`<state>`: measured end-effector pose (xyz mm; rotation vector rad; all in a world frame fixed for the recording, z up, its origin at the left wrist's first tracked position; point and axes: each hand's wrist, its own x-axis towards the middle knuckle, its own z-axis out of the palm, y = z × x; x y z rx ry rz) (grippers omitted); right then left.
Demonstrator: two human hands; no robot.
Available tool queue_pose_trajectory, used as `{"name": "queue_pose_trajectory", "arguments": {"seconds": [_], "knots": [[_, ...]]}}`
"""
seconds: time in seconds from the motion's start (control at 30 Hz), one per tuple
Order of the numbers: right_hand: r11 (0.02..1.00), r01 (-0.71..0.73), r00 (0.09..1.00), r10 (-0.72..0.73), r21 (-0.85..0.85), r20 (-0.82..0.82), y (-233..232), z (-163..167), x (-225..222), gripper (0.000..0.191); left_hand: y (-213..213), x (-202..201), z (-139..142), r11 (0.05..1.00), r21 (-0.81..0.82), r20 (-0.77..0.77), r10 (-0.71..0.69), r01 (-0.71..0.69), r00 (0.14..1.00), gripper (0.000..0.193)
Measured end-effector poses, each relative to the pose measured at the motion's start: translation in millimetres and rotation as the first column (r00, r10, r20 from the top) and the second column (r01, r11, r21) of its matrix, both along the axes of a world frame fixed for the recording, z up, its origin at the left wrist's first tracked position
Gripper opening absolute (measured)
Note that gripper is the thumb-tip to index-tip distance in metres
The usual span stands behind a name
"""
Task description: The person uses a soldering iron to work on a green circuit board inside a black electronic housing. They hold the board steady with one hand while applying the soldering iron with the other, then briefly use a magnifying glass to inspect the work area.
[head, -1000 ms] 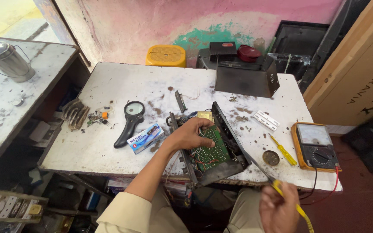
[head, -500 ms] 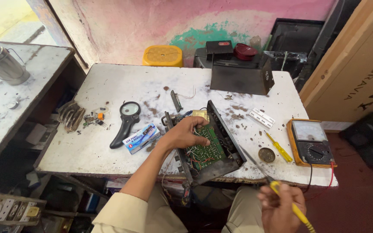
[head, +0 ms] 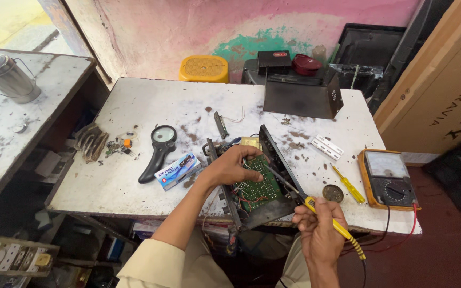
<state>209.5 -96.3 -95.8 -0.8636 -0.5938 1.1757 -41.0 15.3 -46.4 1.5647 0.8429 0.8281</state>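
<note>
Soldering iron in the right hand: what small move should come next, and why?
Probably ease the soldering iron tip down onto a joint on the green circuit board. The right hand points it at the board, and the left hand braces the open chassis.

White, stained counter (head: 150, 106) carries: open chassis with green circuit board (head: 256, 181) at front edge; black magnifying glass (head: 158, 149) and small blue-white box (head: 177, 170) just left of it; loose small parts (head: 118, 146) and finned metal piece (head: 90, 141) near left edge. Dark metal cover (head: 302, 98) at rear. White strip (head: 326, 148), yellow screwdriver (head: 348, 184), round tin (head: 333, 193), orange-cased analogue multimeter (head: 388, 178) at right.
</note>
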Motion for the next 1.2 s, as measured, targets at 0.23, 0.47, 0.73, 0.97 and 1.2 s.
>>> {"name": "queue_pose_trajectory", "arguments": {"seconds": [0.23, 0.47, 0.73, 0.97, 1.2], "knots": [[1.0, -0.006, 1.0, 0.005, -0.029, -0.028, 3.1, 1.5, -2.7, 0.016, -0.8, -0.9, 5.1, 0.997, 0.071, -0.036, 0.011, -0.009, 0.999, 0.047], [1.0, -0.014, 0.999, 0.013, -0.025, -0.048, 5.8, 0.8, -2.1, 0.017, -5.0, -2.7, 12.6, 0.974, 0.218, -0.173, 0.095, -0.056, 0.98, 0.05], [0.999, -0.011, 0.999, 0.009, -0.047, -0.033, 6.0, 2.2, -2.3, 0.019, 1.0, -0.6, 0.3, 0.995, 0.09, -0.056, 0.053, -0.048, 0.997, 0.049], [0.999, 0.012, 0.997, -0.015, 0.035, 0.079, 2.4, 7.7, -7.2, 0.018, 3.5, -1.1, -5.5, 0.999, 0.05, -0.01, 0.019, -0.018, 1.0, 0.044], [0.979, 0.049, 0.937, -0.115, 0.2, 0.331, -13.2, 12.5, -15.1, 0.017, 3.4, -2.0, -5.9, 0.983, 0.143, -0.144, 0.139, -0.119, 0.98, 0.056]]}}
